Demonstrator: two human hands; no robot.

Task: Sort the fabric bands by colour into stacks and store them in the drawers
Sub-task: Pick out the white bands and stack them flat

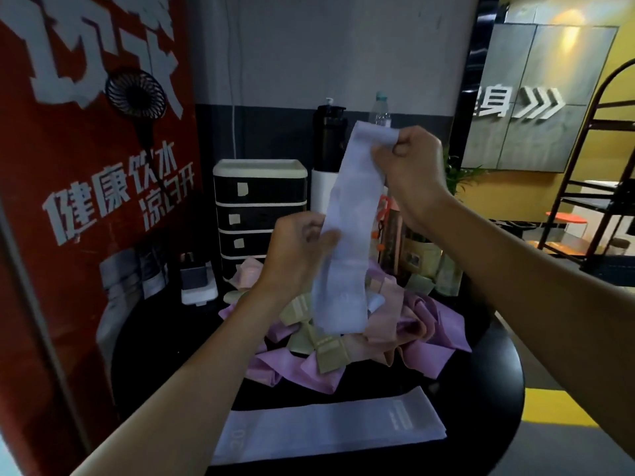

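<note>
Behind the band pile (426,324), the drawers (260,214) sit closed.

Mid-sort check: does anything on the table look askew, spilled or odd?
Nothing damaged or spilled. The unsorted pile is a tangled jumble, as expected. The pale blue stack lies flat but close to the table's near edge. The left hand and right hand grip one pale blue band above the pile.
</note>
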